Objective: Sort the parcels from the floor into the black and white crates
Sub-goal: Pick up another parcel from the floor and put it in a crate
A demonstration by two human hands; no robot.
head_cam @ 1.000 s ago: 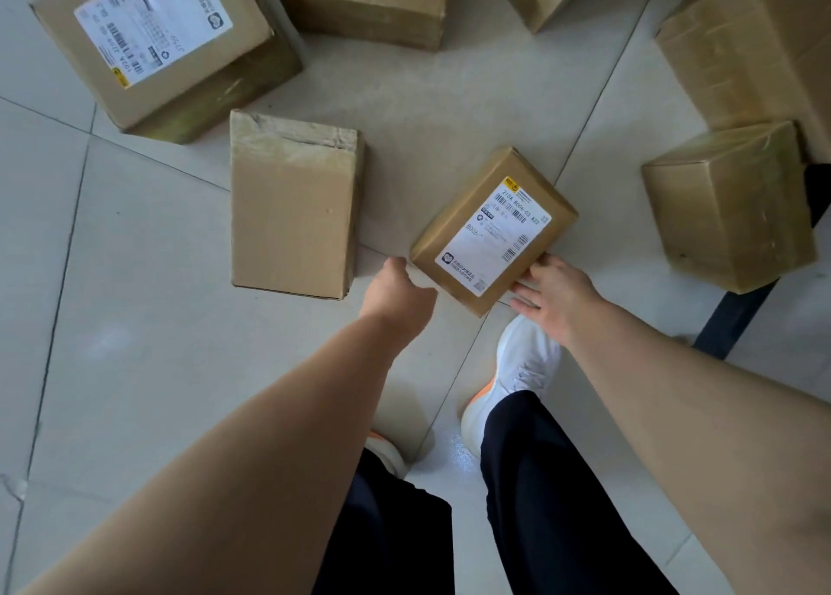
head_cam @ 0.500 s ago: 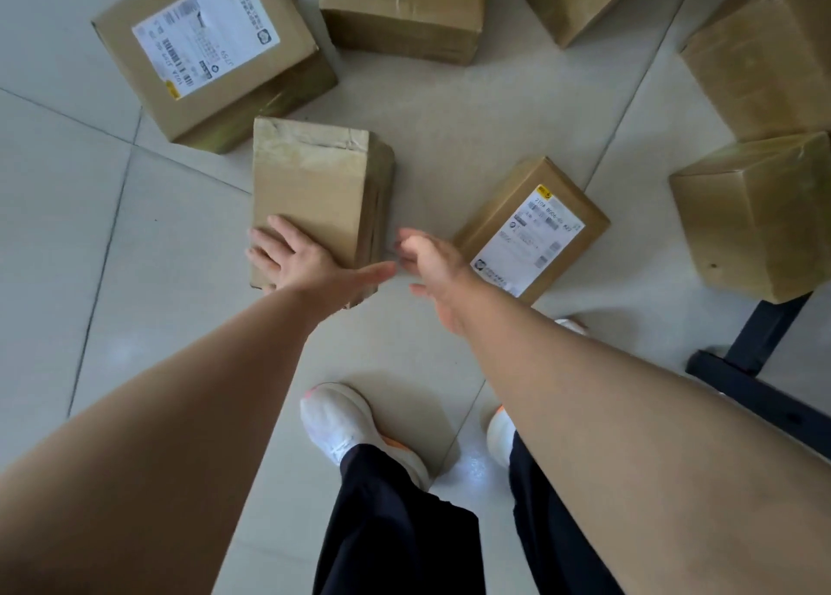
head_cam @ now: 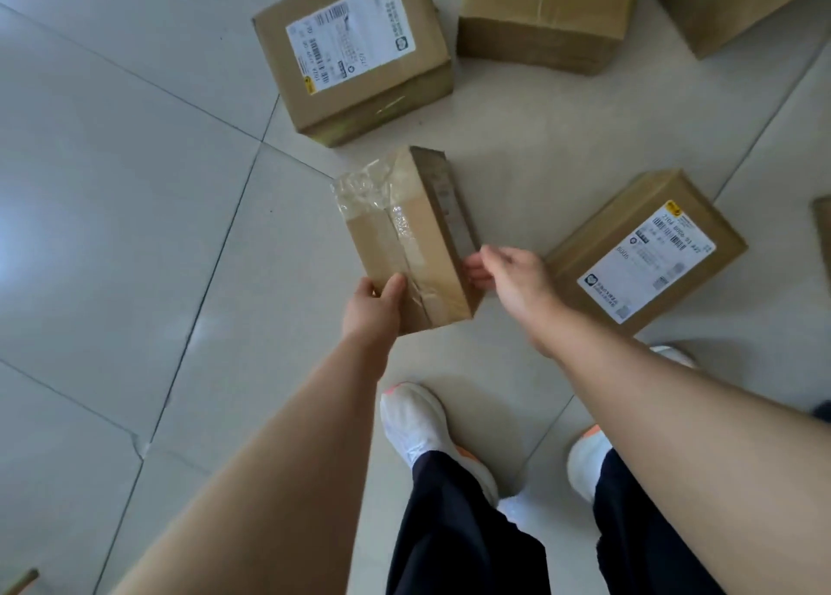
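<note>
Parcel, taped cardboard, tilts above floor just below labelled box. Left hand clamps its near corner; right hand, fingers apart, touches its side edge. Prob. light, stiff; tape slick, so grip opp. edges w/ both hands.

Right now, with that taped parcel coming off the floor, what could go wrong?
The left hand alone pinches the taped parcel at one corner, over glossy tape, so it may slip or swing. The right hand is only at its edge, fingers open, not yet gripping. A drop could hit the white shoe below or the labelled parcel beside it.
</note>
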